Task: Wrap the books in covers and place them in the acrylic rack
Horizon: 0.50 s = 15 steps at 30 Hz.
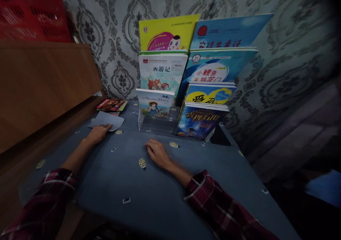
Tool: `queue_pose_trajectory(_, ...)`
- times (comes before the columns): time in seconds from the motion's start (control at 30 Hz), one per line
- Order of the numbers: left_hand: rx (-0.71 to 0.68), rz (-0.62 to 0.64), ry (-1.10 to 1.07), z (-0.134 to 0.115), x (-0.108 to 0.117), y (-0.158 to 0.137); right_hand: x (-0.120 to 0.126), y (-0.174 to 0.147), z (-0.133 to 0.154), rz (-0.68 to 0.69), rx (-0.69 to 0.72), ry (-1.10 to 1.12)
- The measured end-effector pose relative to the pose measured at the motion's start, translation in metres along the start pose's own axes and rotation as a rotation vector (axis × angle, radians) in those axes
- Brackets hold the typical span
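Note:
My left hand is closed on the near edge of a pale grey flat piece; whether it is cloth or paper I cannot tell. Just behind it lies a small pile of books or magazines, a red cover on top. My right hand rests on the blue tablecloth, loosely bent, fingers partly apart, holding nothing. Beyond that hand stands a clear tiered book rack. Its left column has a white book in front, and its right column a dark blue book.
More books stand higher in the rack, among them a yellow book and a blue book. A wooden cabinet borders the table on the left, with a red plastic basket on it. Patterned wallpaper covers the wall behind.

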<state>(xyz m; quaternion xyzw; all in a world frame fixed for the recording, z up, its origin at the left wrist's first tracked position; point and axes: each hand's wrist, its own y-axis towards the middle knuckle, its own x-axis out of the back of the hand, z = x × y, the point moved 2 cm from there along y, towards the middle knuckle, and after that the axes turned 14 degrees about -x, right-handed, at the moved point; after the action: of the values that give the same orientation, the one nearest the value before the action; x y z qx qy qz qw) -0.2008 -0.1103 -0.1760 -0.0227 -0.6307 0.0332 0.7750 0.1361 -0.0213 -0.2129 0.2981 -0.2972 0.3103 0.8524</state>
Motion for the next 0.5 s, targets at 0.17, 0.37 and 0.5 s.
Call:
queue_pose_trajectory(0.17,-0.060,0.016,-0.013,-0.026,0.001,-0.016,0.000,0.001,0.001,0.015,-0.003,0.002)
queue_pose_trajectory(0.37,-0.145,0.154,-0.184,-0.018,0.009,-0.020,-0.001,0.002,-0.001,0.012,-0.020,0.018)
queue_pose_trajectory(0.5,0.005,0.084,-0.249,0.018,0.018,-0.002,0.000,0.001,0.000,0.013,-0.018,0.041)
